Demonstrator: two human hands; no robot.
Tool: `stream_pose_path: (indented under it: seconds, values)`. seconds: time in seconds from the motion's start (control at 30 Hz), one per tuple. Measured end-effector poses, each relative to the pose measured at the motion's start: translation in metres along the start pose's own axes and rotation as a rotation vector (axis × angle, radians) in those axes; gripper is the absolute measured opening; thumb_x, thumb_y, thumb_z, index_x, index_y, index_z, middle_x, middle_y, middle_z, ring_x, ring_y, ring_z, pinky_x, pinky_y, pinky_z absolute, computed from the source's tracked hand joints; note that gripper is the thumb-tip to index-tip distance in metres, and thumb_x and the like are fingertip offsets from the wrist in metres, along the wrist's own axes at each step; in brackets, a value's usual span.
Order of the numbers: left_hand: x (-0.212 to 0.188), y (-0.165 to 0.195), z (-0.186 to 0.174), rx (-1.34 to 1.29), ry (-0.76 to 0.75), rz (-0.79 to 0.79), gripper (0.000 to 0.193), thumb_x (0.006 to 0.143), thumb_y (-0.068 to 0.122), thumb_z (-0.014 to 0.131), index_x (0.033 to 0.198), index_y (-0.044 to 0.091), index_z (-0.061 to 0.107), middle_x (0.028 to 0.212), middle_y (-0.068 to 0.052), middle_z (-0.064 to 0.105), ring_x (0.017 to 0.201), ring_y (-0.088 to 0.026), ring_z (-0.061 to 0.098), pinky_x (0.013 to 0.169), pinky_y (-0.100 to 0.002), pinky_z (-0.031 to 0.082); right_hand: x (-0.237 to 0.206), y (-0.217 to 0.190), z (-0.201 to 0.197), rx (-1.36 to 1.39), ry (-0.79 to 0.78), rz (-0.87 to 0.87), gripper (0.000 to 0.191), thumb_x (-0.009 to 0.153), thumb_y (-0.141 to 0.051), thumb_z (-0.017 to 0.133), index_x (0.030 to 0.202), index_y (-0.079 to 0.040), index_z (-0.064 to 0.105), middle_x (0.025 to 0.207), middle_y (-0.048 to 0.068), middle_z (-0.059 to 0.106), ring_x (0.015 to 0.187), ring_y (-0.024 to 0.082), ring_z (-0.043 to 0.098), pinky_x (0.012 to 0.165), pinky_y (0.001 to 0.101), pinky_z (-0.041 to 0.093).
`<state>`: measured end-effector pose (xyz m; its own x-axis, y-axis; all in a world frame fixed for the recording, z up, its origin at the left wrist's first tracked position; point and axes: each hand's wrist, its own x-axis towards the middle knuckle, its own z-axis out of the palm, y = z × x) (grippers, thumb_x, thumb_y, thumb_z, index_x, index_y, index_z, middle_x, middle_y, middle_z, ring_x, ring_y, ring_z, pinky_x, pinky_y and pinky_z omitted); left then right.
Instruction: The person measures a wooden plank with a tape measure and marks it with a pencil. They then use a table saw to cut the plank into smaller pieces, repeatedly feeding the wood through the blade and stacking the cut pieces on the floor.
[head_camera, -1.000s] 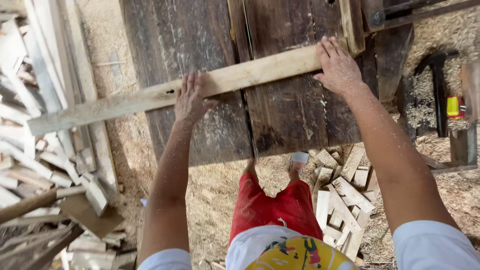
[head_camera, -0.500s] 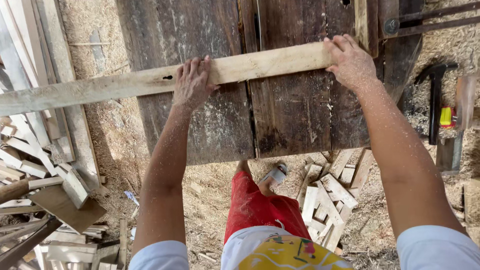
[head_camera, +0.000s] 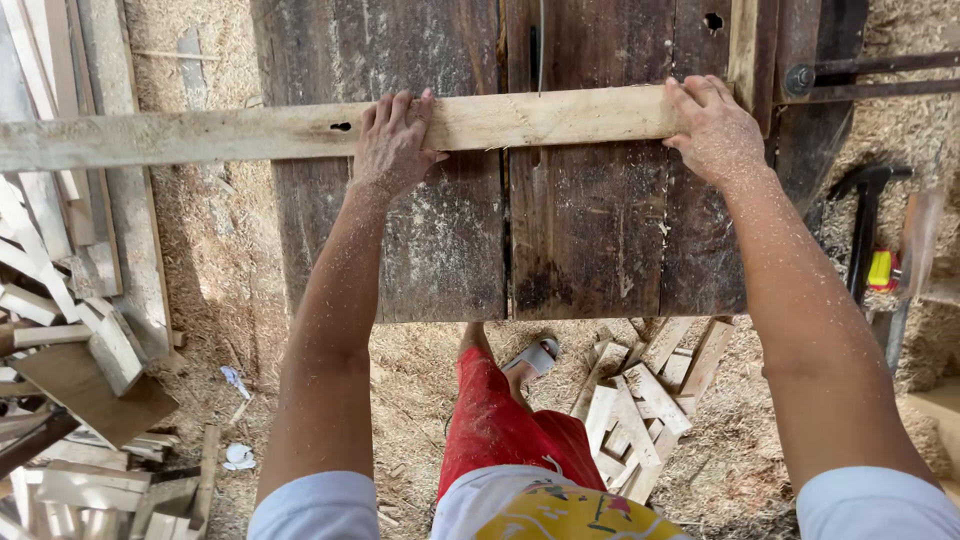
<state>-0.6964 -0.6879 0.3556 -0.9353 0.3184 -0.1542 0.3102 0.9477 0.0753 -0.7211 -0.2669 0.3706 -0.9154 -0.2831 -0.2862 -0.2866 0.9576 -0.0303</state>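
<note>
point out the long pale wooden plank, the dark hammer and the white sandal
long pale wooden plank (head_camera: 540, 117), head view, bare face between the hands
dark hammer (head_camera: 868, 180), head view, on its head
white sandal (head_camera: 533, 356), head view, on its strap

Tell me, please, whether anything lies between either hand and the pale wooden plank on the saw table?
Nothing visible does. The left hand lies flat on the pale plank, and the right hand presses its end, both in direct contact.
</note>
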Motion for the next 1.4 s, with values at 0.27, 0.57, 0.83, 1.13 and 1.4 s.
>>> stream_pose_path:
  seconds: [0.27, 0.57, 0.83, 1.13, 1.4]
  values:
    - [0.008, -0.009, 0.001, 0.008, 0.052, 0.023, 0.099, 0.085, 0.042, 0.083, 0.163, 0.010, 0.033, 0.152, -0.020, 0.041, 0.141, -0.035, 0.036, 0.118, -0.050, 0.033, 0.007, -0.008, -0.009, -0.009, -0.009, 0.005, 0.083, 0.091, -0.038, 0.076, 0.164, -0.022, 0.040, 0.161, 0.007, 0.042, 0.150, 0.027, 0.036, 0.118, 0.0476, 0.039]
    - [0.022, -0.012, 0.006, -0.067, 0.050, 0.068, 0.105, 0.082, 0.058, 0.084, 0.162, 0.009, 0.035, 0.147, -0.021, 0.045, 0.138, -0.038, 0.040, 0.113, -0.055, 0.039, 0.025, -0.025, -0.011, -0.270, -0.037, -0.054, 0.090, 0.096, -0.039, 0.067, 0.165, -0.002, 0.024, 0.169, 0.022, 0.022, 0.155, 0.037, 0.021, 0.125, 0.0487, 0.016]
    - [0.028, -0.004, 0.005, -0.091, -0.003, 0.068, 0.100, 0.088, 0.065, 0.075, 0.161, 0.008, 0.037, 0.157, -0.025, 0.036, 0.141, -0.046, 0.031, 0.115, -0.062, 0.030, 0.028, -0.031, -0.006, -0.053, -0.062, -0.026, 0.093, 0.093, -0.041, 0.068, 0.168, -0.015, 0.020, 0.170, 0.013, 0.025, 0.156, 0.033, 0.020, 0.127, 0.0476, 0.016]
    - [0.028, -0.005, 0.010, -0.074, 0.028, 0.007, 0.079, 0.093, 0.065, 0.066, 0.162, 0.037, 0.040, 0.161, -0.018, 0.035, 0.144, -0.046, 0.030, 0.119, -0.062, 0.026, 0.034, -0.026, 0.009, -0.004, 0.011, -0.053, 0.089, 0.094, -0.044, 0.070, 0.168, -0.019, 0.028, 0.168, 0.012, 0.034, 0.155, 0.032, 0.028, 0.126, 0.0459, 0.024]
    - [0.036, -0.012, 0.012, -0.093, 0.040, -0.006, 0.081, 0.092, 0.065, 0.064, 0.163, 0.039, 0.037, 0.161, -0.016, 0.036, 0.145, -0.045, 0.030, 0.120, -0.062, 0.025, 0.043, -0.020, 0.017, -0.003, 0.026, -0.058, 0.088, 0.092, -0.041, 0.074, 0.166, -0.015, 0.034, 0.162, 0.013, 0.040, 0.150, 0.032, 0.034, 0.122, 0.0468, 0.032]
